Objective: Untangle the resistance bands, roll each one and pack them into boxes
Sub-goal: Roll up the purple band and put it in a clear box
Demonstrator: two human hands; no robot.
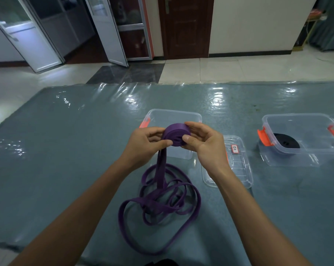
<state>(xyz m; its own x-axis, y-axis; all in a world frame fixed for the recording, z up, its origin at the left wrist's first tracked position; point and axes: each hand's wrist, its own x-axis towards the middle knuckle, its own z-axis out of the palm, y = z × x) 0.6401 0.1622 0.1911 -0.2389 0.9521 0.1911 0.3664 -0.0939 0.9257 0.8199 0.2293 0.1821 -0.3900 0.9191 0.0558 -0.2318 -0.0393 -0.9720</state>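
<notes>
A purple resistance band (176, 134) is partly wound into a thick roll held above the mat. My left hand (145, 144) pinches the band where it leaves the roll. My right hand (204, 143) grips the roll from the right, thumb on its face. The unrolled length of the band hangs down into loose tangled loops (160, 204) on the mat. Behind the roll stands a clear box with orange latches (193, 117). A second clear box (304, 148) at the right holds a rolled black band (286, 144).
A clear lid with a small label (237, 166) lies flat between the two boxes. Everything sits on a grey-blue mat under glossy plastic film (66, 150). Beyond it are a tiled floor, open glass doors and a dark wooden door.
</notes>
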